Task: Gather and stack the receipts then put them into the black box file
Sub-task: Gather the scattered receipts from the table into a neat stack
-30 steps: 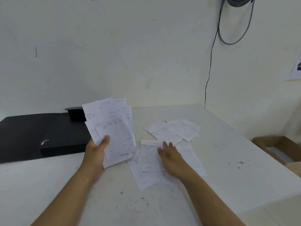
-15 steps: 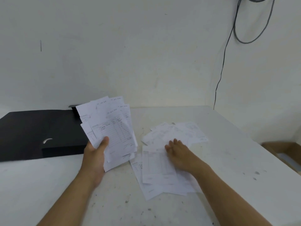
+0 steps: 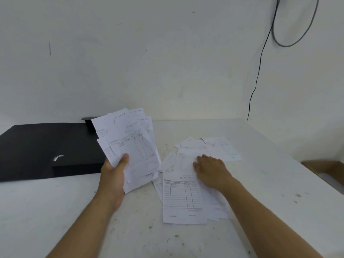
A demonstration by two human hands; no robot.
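My left hand (image 3: pixel 113 172) grips a fanned bunch of white receipts (image 3: pixel 130 144), held upright above the table with the thumb across the front sheet. To its left lies the black box file (image 3: pixel 42 148), closed and flat, with a metal finger ring on its spine. Several loose receipts (image 3: pixel 182 198) lie overlapping on the white table in front of me, and more receipts (image 3: pixel 217 146) lie further back. My right hand (image 3: pixel 210 169) rests flat on the loose sheets, fingers straight and pointing left.
The white table (image 3: pixel 74 211) is stained with dark specks and meets a white wall at the back. A black cable (image 3: pixel 258 71) hangs down the wall at the right. A brown cardboard box (image 3: pixel 327 170) sits beyond the table's right edge.
My right hand has slid further back over the loose receipts, dragging some of the far sheets closer together. My left hand keeps holding the fanned bunch in much the same place.
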